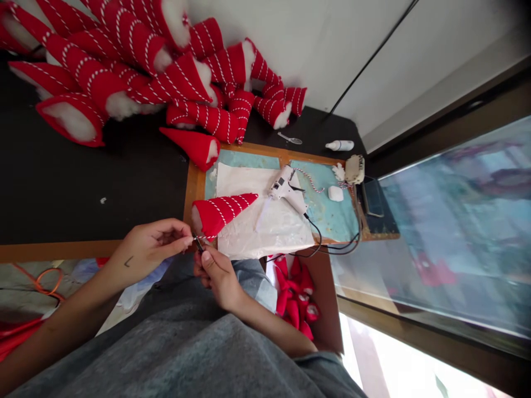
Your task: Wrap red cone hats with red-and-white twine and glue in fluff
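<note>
A red stuffed cone (226, 213) wound with red-and-white cord lies on its side at the front of the work mat, its tip pointing right. My left hand (160, 243) pinches the loose end of the cord (203, 237) near the cone's wide end. In my right hand (215, 271) is a small dark tool (198, 243), with its tip at the cord close to my left fingertips; the fingers partly hide it. Right of the cone, a white glue gun (286, 190) rests on a white sheet (249, 243).
Many striped red cones (224, 66) are heaped at the back left, and a plain red cone (197, 146) lies nearer. A white bottle (340, 145), a phone (372, 198) and cables are at the right. Below the table edge stands a box (327, 298) of red pieces.
</note>
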Demonstrator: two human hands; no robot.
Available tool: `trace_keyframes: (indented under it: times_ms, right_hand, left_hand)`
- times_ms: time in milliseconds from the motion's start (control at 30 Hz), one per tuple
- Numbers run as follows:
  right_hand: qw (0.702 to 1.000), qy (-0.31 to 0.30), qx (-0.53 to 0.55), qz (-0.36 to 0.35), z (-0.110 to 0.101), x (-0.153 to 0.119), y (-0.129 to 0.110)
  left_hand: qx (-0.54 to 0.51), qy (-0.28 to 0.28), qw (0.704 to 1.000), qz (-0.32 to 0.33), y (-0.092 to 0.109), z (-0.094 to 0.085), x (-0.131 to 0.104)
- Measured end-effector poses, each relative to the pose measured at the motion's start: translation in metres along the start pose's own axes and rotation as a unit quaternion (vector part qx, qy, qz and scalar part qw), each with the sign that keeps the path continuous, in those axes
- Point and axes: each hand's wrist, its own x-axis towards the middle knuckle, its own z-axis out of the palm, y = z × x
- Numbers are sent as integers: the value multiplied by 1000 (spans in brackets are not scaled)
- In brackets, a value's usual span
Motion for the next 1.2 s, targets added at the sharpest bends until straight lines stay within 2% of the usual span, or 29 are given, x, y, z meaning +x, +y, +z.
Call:
trace_keyframes:
  times_ms: [267, 533, 800, 1033, 1200]
  right_hand:
    - [997, -45, -42, -38, -5, 1, -6]
    - [997, -25, -49, -62, -4, 2, -3]
    - [997, -20, -56, -55, -6, 3, 4]
    - [998, -17, -52, -44, -4, 6, 4]
    - [997, -36, -60, -38, -3, 11, -1]
  left_hand:
    - [-22, -2, 1000, 3, -1, -3, -1]
    - [-13, 20, 999, 35, 6, 7, -6]
    - [-5, 31, 998, 50, 4, 10, -7]
    - [-30, 14, 999, 17, -1, 5, -4]
    - [-64, 17, 998, -9, -1, 3, -2]
